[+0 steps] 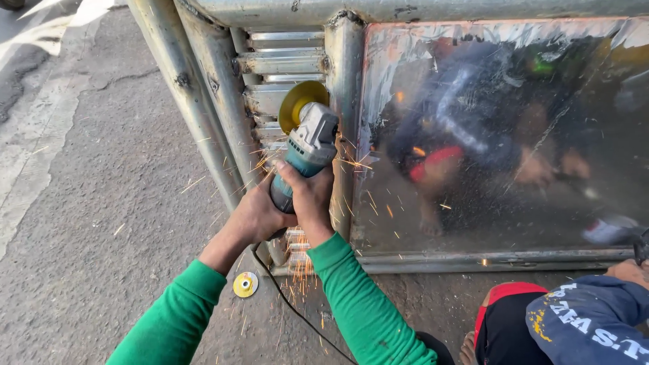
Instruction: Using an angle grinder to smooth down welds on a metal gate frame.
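Observation:
A teal and grey angle grinder (308,145) with a yellow disc (301,101) is pressed against an upright tube (343,81) of a metal gate frame, and sparks fly off below it. My right hand (309,199) grips the grinder's body from the right. My left hand (255,216) holds its rear handle from the left. Both arms wear green sleeves. The grinder's black cord (291,304) runs down across the ground between my arms.
A spare yellow disc (245,284) lies on the asphalt (101,223). A shiny metal panel (500,135) fills the frame at right, reflecting people. Louvred slats (280,64) sit left of the tube. Another person in a blue top (588,321) crouches at lower right.

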